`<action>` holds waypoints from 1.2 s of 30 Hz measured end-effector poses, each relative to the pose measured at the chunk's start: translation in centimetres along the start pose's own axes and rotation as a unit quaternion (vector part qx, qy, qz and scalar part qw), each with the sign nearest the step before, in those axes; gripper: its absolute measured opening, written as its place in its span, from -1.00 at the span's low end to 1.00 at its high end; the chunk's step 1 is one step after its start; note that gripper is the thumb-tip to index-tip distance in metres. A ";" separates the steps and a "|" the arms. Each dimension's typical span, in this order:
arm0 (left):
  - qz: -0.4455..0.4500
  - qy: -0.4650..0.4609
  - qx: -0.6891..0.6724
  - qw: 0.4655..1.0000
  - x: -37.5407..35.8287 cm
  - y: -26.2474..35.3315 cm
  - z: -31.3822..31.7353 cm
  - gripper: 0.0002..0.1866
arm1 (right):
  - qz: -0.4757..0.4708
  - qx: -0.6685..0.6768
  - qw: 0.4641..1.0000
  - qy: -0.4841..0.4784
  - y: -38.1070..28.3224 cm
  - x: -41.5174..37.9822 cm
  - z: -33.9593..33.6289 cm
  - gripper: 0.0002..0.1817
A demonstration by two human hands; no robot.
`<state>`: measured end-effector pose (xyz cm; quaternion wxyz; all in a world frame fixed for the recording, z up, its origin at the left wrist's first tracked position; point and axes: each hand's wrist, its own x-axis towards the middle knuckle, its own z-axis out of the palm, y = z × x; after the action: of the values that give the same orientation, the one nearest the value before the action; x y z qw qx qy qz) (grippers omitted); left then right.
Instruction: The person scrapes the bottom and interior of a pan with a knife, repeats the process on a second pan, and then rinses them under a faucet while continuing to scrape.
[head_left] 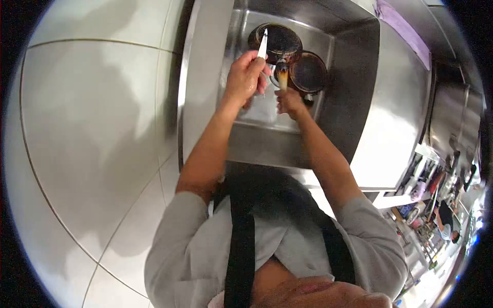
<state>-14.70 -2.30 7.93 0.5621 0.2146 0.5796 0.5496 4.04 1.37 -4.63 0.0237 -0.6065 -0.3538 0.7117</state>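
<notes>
My left hand [244,79] is closed on a narrow white object [263,46] that points up over a dark, scorched round pan [282,42] in the sink. Just to its right, my right hand [291,102] grips a pale, yellowish handle [283,81] with a darkened upper end. Beside that handle lies a second blackened round pan [309,72], lower and to the right of the first. Both hands are over the metal sink [334,118]. Whether the pale handle belongs to a pan or a separate tool is unclear.
A tiled wall [87,113] runs along the left. Right of the sink is a metal counter [387,113] with a purple cloth [405,28] along its far edge. Shelves of kitchen items and another person [444,220] appear at the far right.
</notes>
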 end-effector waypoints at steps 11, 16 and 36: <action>0.035 -0.173 0.568 0.804 0.5 -9.6 3.5 -0.78 | 0.031 -0.111 0.991 0.061 4.9 -6.9 -8.4 -0.46; 0.096 -0.159 0.576 0.796 3.8 -12.3 4.0 -0.81 | 0.024 -0.099 0.989 0.109 5.6 -6.2 -8.2 -0.41; 0.071 -0.301 0.697 0.647 7.1 -8.7 8.9 -0.74 | -0.044 -0.115 0.986 0.110 5.2 -5.1 -9.4 -0.33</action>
<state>-5.59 4.70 -0.55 0.3498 0.7375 0.5732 -0.0726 15.73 -0.44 -3.25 0.0242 -0.6639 -0.4545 0.5934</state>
